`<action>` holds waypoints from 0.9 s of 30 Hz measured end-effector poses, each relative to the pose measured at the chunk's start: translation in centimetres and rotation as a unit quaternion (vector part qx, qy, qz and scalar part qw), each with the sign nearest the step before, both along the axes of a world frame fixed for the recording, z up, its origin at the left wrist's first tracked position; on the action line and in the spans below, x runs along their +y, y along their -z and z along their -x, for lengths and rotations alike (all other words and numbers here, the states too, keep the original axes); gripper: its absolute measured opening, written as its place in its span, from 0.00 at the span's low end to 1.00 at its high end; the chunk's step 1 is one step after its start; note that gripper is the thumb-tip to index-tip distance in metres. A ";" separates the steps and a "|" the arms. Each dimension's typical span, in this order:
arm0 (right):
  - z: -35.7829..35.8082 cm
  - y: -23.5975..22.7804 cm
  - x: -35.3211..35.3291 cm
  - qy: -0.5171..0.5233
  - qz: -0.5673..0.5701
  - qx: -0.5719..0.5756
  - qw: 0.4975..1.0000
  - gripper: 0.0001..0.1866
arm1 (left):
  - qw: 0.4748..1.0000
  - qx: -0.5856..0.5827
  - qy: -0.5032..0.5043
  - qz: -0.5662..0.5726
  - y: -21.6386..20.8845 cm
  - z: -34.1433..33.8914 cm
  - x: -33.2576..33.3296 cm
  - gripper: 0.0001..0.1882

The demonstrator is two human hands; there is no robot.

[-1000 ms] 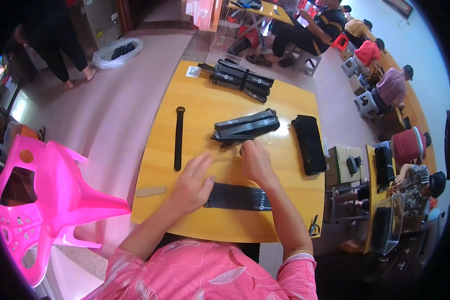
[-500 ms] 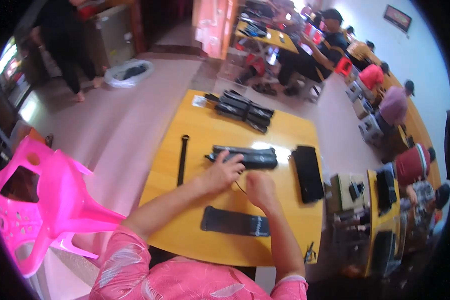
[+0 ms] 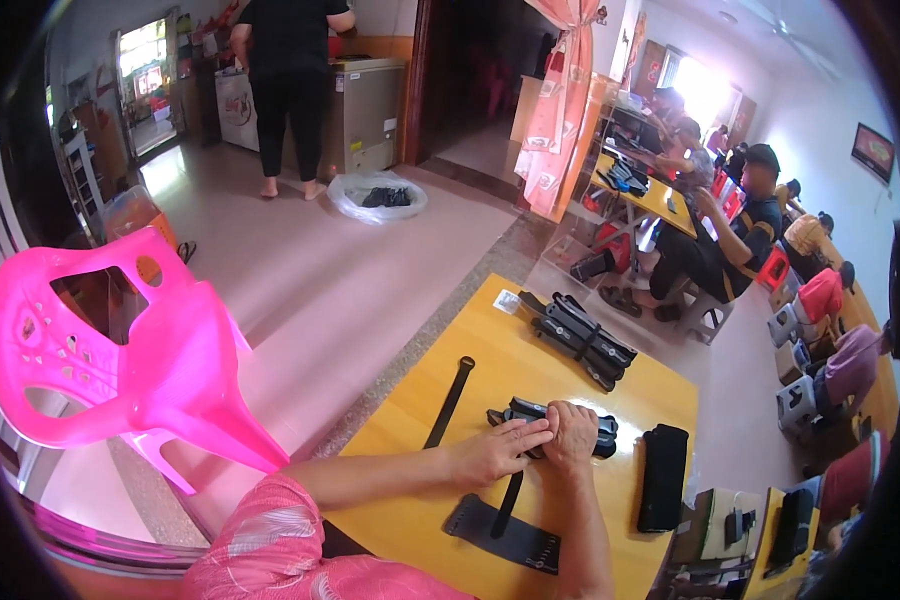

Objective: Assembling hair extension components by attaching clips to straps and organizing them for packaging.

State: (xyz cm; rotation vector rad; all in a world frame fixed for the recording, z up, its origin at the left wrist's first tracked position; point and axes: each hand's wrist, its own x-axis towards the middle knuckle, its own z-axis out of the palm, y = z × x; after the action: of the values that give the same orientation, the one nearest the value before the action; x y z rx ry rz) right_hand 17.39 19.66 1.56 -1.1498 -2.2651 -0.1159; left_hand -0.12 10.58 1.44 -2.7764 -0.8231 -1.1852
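A bundle of long black folded pieces lies near the middle of the yellow table, partly under my hands. My left hand presses its near side, fingers pointing right and touching the other hand. Curled over the top of the bundle is my right hand, its fingertips hidden. A black strap hangs from beneath the hands toward me, across a flat black sleeve-like piece. Whether either hand pinches the strap cannot be seen.
A strapped black bundle lies at the table's far end. One loose black strap lies to the left, a black pouch-like piece to the right. A pink plastic chair stands left. Several people sit at tables further right.
The view has swung left and up. My right hand, earlier a fist on the near side of the bundle, is now on top of it against my left hand. The strap end now hangs over the flat piece.
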 end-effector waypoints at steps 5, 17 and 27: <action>0.2 0.9 0.9 0.051 -0.018 -0.012 0.998 0.11 | 0.996 -0.045 0.063 0.043 -1.0 0.9 -0.8 0.08; -2.2 1.1 2.9 -0.027 -0.007 0.191 0.981 0.16 | 0.860 -0.278 0.071 0.421 -9.1 5.5 -13.5 0.08; -1.6 -6.7 -21.5 -0.308 0.477 0.433 0.700 0.18 | 0.870 -0.174 0.058 0.458 -5.7 1.8 -14.9 0.09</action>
State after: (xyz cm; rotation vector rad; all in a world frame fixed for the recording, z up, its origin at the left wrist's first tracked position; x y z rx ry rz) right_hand 18.98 -1.81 8.28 -0.5100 -1.5868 1.6675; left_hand -1.95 -4.32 7.10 -3.3745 -1.6405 -1.6943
